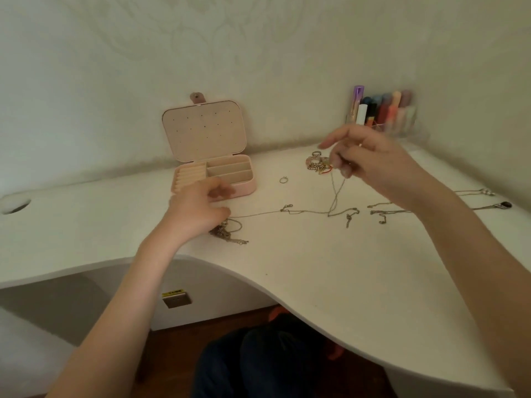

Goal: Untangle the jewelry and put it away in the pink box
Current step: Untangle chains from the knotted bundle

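The pink box (244, 188) stands open on the white desk (330, 268), its lid leaning back against the wall. My left hand (198, 208) rests in front of the box with curled fingers pinching one end of a thin silver chain (304, 211) that runs right across the desk. A tangled heap of chain (227, 234) lies under that hand. My right hand (370, 159) is raised above the desk and pinches a loop of the thin chain (336, 191) that hangs down. A pile of rings and bracelets (319, 163) and a single ring (284, 180) lie behind.
More chains (385, 215) and two pendant necklaces (488, 193) lie at the right under my forearm. A clear holder with lipsticks and tubes (382, 113) stands in the back corner. A cable hole (17, 207) is at the far left. The desk's front edge curves inward.
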`<state>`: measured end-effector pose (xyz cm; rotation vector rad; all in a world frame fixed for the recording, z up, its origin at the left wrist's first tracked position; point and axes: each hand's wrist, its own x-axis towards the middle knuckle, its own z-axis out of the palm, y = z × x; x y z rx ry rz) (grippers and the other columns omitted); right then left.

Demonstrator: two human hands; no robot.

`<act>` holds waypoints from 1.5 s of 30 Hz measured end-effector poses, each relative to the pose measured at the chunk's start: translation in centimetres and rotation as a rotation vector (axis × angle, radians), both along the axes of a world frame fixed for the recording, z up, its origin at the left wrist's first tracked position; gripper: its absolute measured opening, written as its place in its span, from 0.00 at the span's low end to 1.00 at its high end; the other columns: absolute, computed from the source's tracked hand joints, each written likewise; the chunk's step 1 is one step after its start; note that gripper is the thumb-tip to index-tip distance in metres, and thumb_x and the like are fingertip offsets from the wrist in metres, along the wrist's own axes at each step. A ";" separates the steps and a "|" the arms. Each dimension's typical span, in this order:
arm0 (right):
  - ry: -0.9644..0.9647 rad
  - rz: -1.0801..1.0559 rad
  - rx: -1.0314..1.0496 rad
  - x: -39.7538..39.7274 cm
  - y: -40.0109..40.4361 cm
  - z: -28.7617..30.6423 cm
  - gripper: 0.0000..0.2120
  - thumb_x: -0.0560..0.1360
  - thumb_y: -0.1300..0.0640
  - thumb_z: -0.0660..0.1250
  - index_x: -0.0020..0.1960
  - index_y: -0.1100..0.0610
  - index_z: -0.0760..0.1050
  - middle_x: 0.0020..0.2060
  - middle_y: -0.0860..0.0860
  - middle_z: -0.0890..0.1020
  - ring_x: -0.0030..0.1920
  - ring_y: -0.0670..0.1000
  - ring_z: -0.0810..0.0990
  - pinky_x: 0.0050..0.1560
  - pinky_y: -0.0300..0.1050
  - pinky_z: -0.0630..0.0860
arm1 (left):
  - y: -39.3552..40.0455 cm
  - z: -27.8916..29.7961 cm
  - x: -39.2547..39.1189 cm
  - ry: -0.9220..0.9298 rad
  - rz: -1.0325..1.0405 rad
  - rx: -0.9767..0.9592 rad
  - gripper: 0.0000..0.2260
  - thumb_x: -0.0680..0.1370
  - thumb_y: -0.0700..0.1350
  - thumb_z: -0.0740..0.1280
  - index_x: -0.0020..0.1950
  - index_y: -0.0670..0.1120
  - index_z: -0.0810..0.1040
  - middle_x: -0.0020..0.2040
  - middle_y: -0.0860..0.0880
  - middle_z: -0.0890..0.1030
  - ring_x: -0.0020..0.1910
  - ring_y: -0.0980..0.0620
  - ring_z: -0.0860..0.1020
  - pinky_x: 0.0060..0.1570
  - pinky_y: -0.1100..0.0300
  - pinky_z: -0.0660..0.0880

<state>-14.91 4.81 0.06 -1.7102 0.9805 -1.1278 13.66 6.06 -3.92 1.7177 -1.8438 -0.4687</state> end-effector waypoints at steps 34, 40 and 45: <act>-0.016 -0.234 -0.126 0.5 0.8 2.4 0.03 0.74 0.60 0.70 0.45 0.52 0.80 0.36 0.44 0.85 0.35 0.42 0.80 0.39 0.34 0.78 | 1.6 -1.4 -4.1 -0.276 -0.063 -0.242 0.20 0.75 0.36 0.61 0.66 0.45 0.71 0.59 0.45 0.78 0.60 0.42 0.73 0.55 0.53 0.68; -0.025 -0.107 -0.117 2.7 1.6 2.2 0.03 0.73 0.61 0.71 0.44 0.55 0.82 0.35 0.49 0.81 0.33 0.41 0.75 0.34 0.33 0.73 | 3.1 1.8 -8.7 0.518 -0.252 -0.108 0.26 0.78 0.41 0.64 0.73 0.51 0.60 0.63 0.57 0.75 0.63 0.60 0.71 0.64 0.58 0.67; -0.076 -0.135 -0.052 2.4 1.8 1.9 0.05 0.72 0.61 0.72 0.48 0.57 0.83 0.36 0.54 0.83 0.31 0.47 0.77 0.37 0.39 0.77 | 3.2 2.5 -11.4 0.706 -0.340 -0.066 0.12 0.83 0.44 0.57 0.60 0.40 0.75 0.36 0.51 0.79 0.29 0.56 0.78 0.38 0.61 0.76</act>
